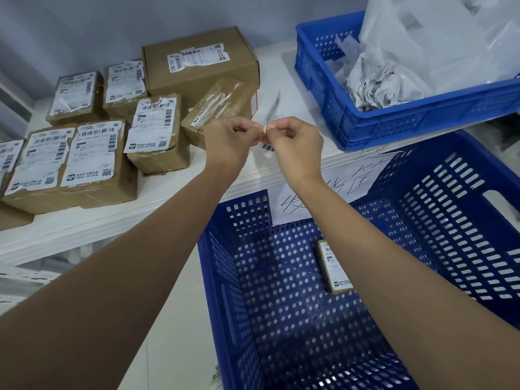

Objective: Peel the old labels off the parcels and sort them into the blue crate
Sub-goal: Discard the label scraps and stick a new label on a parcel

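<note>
- Two hands, left hand [235,139] and right hand [295,142], pinch a torn white paper label strip [270,114] above the white shelf [281,80].
- Large blue perforated plastic crate [450,220] below holds one small brown cardboard parcel [334,267].
- Risk: sticky strip may cling to fingers and fall into this crate.

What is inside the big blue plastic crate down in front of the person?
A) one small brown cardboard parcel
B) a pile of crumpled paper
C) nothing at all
A: only one small brown cardboard parcel lies on the holed floor of the big blue plastic crate.
</note>
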Motion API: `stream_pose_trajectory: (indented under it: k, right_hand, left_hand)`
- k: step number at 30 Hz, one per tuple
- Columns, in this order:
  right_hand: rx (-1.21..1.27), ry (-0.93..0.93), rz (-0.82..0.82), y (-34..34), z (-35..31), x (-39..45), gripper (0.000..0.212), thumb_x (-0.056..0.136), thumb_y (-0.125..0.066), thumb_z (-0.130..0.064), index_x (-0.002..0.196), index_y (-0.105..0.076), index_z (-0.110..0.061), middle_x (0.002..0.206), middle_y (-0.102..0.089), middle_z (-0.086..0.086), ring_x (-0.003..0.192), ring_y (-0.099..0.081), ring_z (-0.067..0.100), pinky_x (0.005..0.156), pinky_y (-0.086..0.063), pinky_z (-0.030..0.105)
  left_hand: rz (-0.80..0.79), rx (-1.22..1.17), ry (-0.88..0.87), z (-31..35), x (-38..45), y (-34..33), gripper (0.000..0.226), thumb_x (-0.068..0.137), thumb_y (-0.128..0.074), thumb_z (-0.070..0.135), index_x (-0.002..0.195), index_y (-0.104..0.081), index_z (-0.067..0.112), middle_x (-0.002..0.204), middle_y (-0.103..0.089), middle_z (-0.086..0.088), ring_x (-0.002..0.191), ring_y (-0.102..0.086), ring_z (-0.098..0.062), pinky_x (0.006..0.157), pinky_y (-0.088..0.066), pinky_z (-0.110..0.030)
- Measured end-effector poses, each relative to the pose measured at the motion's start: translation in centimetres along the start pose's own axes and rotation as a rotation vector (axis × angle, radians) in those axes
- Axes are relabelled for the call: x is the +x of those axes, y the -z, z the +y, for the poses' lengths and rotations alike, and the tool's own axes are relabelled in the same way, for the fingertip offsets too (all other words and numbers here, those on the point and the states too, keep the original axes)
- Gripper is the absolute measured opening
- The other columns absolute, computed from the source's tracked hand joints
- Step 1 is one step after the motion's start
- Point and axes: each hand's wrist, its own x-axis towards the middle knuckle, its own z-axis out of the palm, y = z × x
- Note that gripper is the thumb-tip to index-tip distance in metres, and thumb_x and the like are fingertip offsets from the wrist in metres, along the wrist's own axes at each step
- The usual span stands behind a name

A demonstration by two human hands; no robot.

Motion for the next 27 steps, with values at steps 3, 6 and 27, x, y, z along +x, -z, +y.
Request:
stream_pose_trajectory:
  k: [3,6,27]
  right_hand:
    - [-0.001,-0.009,0.003,-0.1,-0.2,-0.1,0.008,0.076,-0.068,-0.017,0.071,-0.070,-0.022,0.072,-0.072,-0.002,0.078,-0.071,0.018,0.083,-0.057,0.041]
    - [-0.022,0.022,0.015,-0.1,0.0,0.1,0.020,0.079,-0.067,-0.013,0.065,-0.070,-0.026,0.070,-0.073,-0.002,0.075,-0.071,0.019,0.081,-0.057,0.042]
    - [0.149,-0.268,0.066,0.3,-0.4,0.0,0.025,0.085,-0.057,-0.012,0.060,-0.056,-0.016,0.070,-0.072,0.003,0.074,-0.066,0.013,0.068,-0.043,0.017]
  left_hand:
    - [0.002,0.020,-0.034,0.1,-0.1,0.1,0.006,0.084,-0.070,-0.001,0.083,-0.076,0.001,0.070,-0.064,0.004,0.069,-0.064,-0.013,0.082,-0.058,-0.029]
    - [0.002,0.052,-0.067,0.2,-0.2,0.3,0.009,0.083,-0.071,-0.001,0.084,-0.077,0.005,0.067,-0.060,0.009,0.057,-0.058,0.003,0.072,-0.055,-0.017]
    - [-0.006,-0.253,0.251,-0.3,0.2,-0.4,0.016,0.100,-0.052,0.006,0.087,-0.060,0.009,0.076,-0.068,-0.003,0.066,-0.070,-0.009,0.082,-0.056,-0.019]
